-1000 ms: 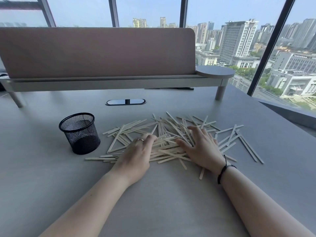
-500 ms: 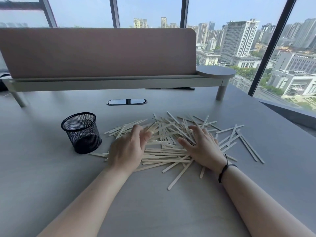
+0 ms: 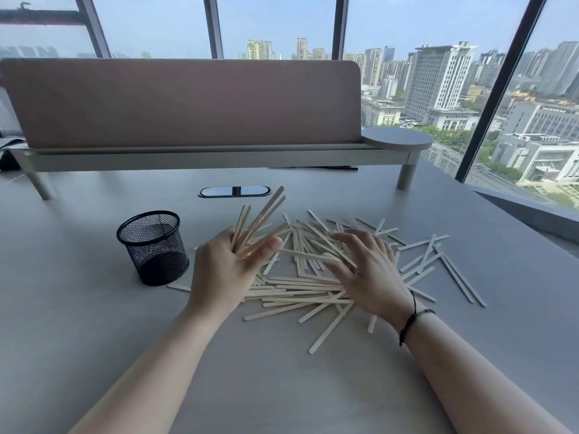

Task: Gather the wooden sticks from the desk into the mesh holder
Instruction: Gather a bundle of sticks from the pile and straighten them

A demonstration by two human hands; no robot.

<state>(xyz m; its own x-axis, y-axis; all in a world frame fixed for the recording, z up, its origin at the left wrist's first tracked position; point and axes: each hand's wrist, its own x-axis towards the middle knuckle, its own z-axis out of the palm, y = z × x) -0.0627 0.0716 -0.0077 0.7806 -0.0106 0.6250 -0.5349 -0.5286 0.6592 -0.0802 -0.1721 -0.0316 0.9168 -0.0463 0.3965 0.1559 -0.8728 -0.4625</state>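
Observation:
Many pale wooden sticks lie in a loose pile on the grey desk. A black mesh holder stands upright and looks empty, left of the pile. My left hand is lifted just right of the holder and grips a bundle of several sticks that fans up and to the right. My right hand rests over the middle of the pile with curled fingers, pinching one stick that points left toward the bundle.
A long raised shelf with a brown divider panel crosses the back of the desk. A cable port sits in the desk behind the pile. Windows stand beyond, and the desk edge runs along the right.
My left hand has closed on a bundle of sticks and lifted it off the desk, tilted upright. My right hand has curled and picked up one stick from the pile.

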